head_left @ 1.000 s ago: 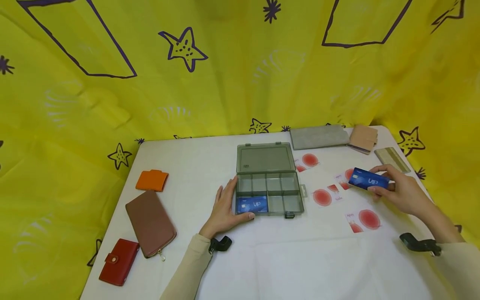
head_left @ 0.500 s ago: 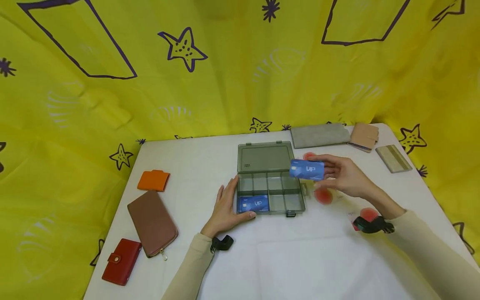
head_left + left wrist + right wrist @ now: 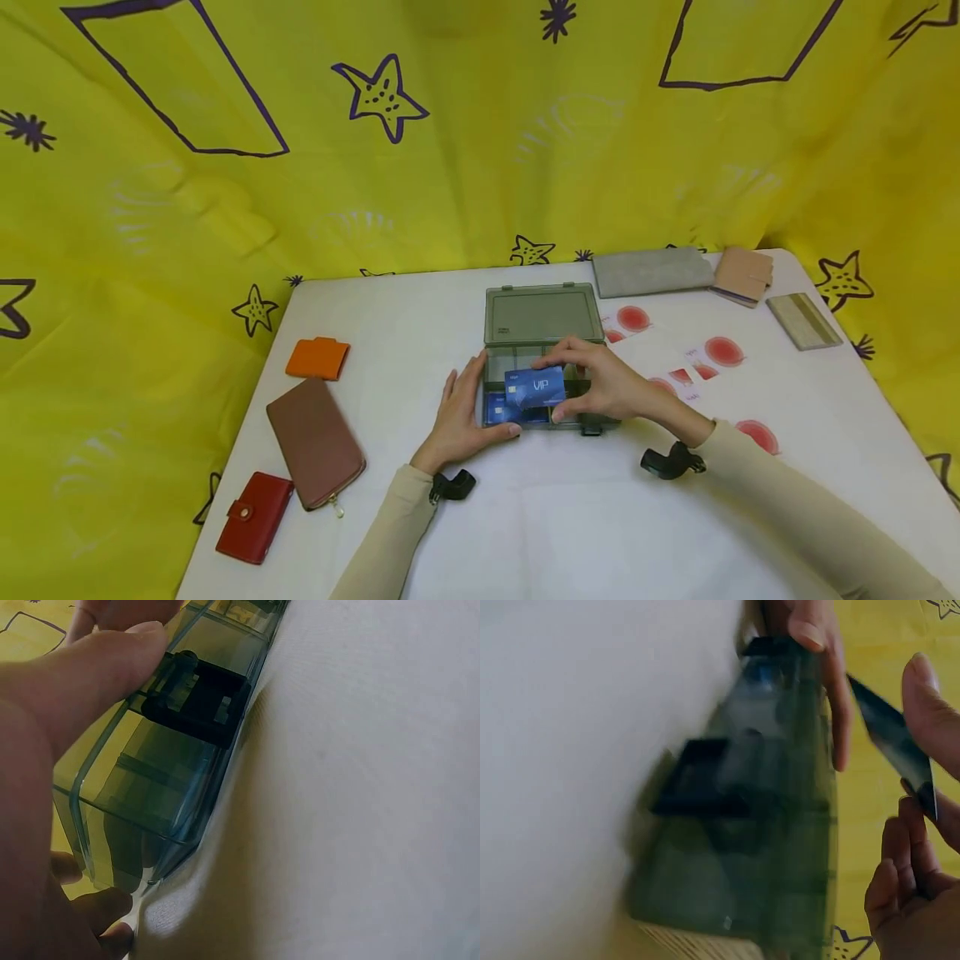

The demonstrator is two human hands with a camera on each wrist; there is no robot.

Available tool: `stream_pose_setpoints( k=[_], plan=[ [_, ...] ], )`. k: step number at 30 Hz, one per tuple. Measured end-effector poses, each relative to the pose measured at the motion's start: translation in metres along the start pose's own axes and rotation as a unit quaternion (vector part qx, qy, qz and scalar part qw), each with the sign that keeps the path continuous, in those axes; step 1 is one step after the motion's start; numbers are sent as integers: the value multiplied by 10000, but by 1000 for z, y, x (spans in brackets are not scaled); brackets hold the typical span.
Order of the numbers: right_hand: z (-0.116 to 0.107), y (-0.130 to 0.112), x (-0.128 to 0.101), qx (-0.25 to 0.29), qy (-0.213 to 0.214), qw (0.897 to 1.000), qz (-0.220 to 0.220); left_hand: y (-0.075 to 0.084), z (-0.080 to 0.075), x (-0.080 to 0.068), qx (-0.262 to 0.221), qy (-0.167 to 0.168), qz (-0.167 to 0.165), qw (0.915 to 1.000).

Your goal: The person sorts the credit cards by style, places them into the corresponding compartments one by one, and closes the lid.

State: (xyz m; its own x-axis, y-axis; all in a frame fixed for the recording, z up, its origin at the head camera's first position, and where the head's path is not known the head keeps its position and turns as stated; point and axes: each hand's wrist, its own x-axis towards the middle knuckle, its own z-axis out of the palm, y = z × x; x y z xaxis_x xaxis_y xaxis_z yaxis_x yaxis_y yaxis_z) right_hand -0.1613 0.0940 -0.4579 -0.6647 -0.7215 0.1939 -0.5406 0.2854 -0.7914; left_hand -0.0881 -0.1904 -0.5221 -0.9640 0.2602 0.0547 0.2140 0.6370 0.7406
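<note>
A smoky clear compartment box sits mid-table with its lid lying open behind it. One blue VIP card lies in the front left compartment. My right hand pinches a second blue VIP card just above that compartment. My left hand rests against the box's left side, fingers straight, thumb on the front wall. In the left wrist view the thumb lies over the box wall near the black latch. The right wrist view shows the card edge-on over the box.
On the left lie an orange wallet, a long brown wallet and a red wallet. At the back right are a grey pouch, a tan wallet and a beige holder. White red-dot cards lie right of the box.
My right hand has carried the blue card leftward from the table's right side to just over the box's front left compartment. The left hand has stayed on the box.
</note>
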Motion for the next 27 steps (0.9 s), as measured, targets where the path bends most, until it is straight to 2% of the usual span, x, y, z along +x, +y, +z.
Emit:
stream_pose_setpoints(
  k=[4, 9, 13, 16, 18, 21, 24, 27],
  plan=[
    [14, 2, -4, -93, 60, 9998, 154, 0, 1, 1, 22, -1, 32, 10000],
    [28, 4, -3, -328, 82, 9993, 135, -1, 1, 0, 5, -28, 18, 10000],
    [32, 2, 0, -691, -41, 9976, 85, -1, 1, 0, -11, -35, 6, 10000],
    [30, -1, 0, -734, -134, 9971, 166, -1, 2, 1, 39, -15, 29, 10000],
    [24, -1, 0, -686, -112, 9973, 247, -1, 3, 2, 55, 10, 56, 10000],
    [7, 4, -3, -591, 153, 9977, 284, 0, 3, 2, 45, 51, 74, 9999],
    [-20, 19, -7, -673, 601, 9955, 296, 0, 2, 1, 16, 82, 81, 9999],
    [-51, 39, -12, -849, 865, 9909, 579, 0, 2, 0, 46, 74, 50, 9999]
  ],
)
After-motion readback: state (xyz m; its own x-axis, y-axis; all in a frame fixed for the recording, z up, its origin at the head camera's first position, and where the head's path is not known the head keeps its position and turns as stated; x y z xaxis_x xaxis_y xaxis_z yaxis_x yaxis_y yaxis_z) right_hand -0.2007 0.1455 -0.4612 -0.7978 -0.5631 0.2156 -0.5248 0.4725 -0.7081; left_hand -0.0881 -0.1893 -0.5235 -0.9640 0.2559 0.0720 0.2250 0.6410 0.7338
